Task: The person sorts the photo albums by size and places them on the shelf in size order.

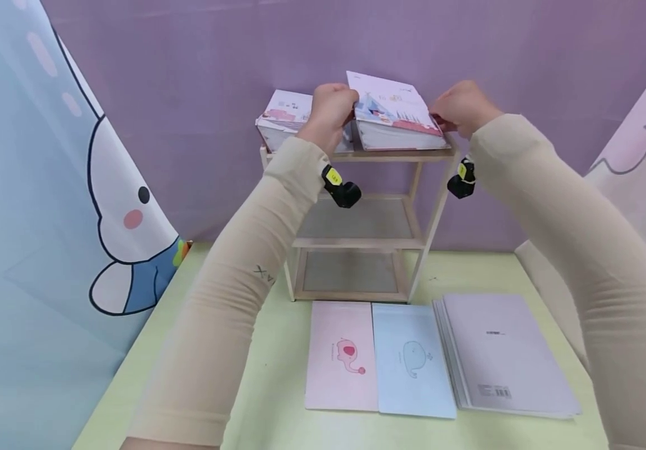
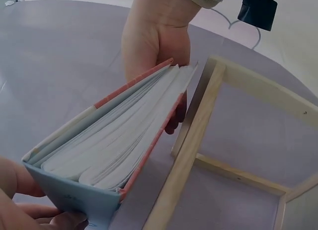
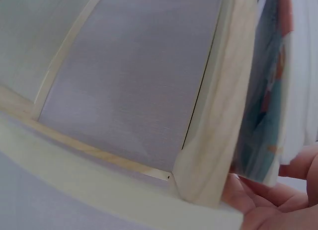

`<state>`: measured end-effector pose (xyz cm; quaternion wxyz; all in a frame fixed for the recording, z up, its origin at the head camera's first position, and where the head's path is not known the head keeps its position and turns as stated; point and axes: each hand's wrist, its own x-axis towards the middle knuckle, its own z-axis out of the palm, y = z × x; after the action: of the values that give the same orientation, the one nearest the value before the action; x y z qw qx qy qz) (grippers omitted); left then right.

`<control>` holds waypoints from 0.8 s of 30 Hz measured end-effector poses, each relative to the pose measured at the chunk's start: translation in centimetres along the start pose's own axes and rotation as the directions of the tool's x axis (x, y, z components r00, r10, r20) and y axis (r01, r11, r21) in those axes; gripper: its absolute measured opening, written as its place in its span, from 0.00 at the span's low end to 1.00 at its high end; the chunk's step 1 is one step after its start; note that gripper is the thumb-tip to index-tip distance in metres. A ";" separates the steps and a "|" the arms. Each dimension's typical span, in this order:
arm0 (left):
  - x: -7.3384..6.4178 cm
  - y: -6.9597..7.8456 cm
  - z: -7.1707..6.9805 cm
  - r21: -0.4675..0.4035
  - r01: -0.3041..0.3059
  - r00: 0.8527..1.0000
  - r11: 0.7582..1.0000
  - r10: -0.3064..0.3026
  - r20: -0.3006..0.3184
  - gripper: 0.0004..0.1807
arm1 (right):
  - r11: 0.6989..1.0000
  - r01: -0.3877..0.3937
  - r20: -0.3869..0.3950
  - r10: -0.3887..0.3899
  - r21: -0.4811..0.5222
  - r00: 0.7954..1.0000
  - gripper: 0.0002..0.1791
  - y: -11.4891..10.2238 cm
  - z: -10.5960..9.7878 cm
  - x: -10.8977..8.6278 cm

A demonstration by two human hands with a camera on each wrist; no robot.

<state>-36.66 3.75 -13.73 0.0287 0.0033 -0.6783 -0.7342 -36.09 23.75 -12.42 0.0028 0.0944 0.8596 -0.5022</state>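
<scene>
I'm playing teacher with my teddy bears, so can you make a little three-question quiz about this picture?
1. True or false: the left hand and the right hand both hold the same thick book.
2. Which animal is drawn on the pink notebook?
3. Fill in the blank: on the table, the blue notebook lies between the pink notebook and the ____.

Key: 1. True. 2. An elephant. 3. Grey stack.
</scene>
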 end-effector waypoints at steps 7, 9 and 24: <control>0.9 -0.3 0.9 0.090 0.009 0.997 0.996 -0.003 -0.074 0.17 | 0.996 -0.017 0.000 0.017 0.092 1.000 0.16 -0.1 -0.1 0.2; 1.0 -0.2 0.9 0.115 0.018 0.996 0.993 -0.008 -0.087 0.17 | 0.996 -0.037 0.000 0.037 0.083 0.999 0.14 -0.2 -0.2 0.3; 0.9 0.4 0.6 0.183 0.071 0.996 0.981 -0.060 -0.065 0.15 | 0.995 -0.101 0.127 0.102 -0.019 0.987 0.06 -0.6 -0.3 0.4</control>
<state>-37.60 4.28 -13.28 0.0243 0.0501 -0.7419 -0.6682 -36.59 23.76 -11.83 0.0841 0.1057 0.8547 -0.5012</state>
